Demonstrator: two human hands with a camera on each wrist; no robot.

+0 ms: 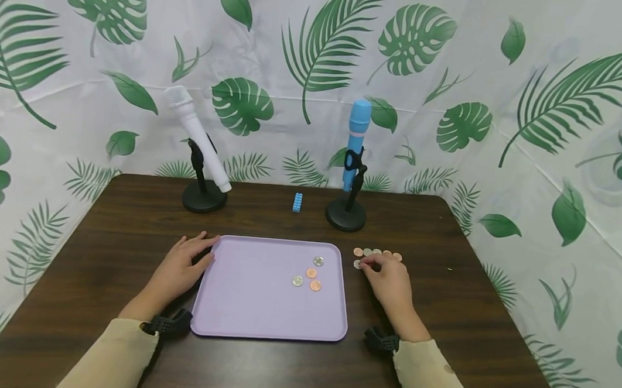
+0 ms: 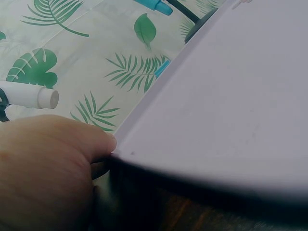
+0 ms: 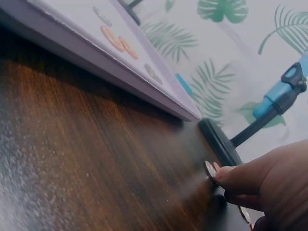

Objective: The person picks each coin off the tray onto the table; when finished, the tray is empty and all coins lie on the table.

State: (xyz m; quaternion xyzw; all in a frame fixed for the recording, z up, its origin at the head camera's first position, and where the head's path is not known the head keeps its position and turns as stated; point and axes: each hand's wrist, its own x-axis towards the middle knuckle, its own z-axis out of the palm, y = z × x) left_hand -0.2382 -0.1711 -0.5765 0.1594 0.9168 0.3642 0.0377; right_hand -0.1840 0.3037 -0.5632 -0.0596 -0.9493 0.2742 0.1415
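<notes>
A lilac tray [image 1: 247, 296] lies on the dark wooden table, with two silver coins [image 1: 297, 281] and two copper coins [image 1: 311, 273] toward its right side. At the tray's upper left corner, my left hand [image 1: 177, 272] touches the rim with its fingers extended; the left wrist view shows a fingertip on that corner. Right of the tray, my right hand [image 1: 390, 286] pinches a silver coin [image 3: 210, 170] between thumb and finger, the coin tilted on edge. Just beyond that hand runs a row of copper and silver coins [image 1: 358, 252], partly covered by the fingers.
Toward the back left, a white toy microphone [image 1: 203, 144] leans in a black stand [image 1: 204, 197]. A blue microphone [image 1: 359, 117] is held in another black stand [image 1: 345, 214] at the back right. Between them lies a small blue building brick [image 1: 297, 202]. A leaf-patterned cloth [image 1: 324, 142] hangs behind the table.
</notes>
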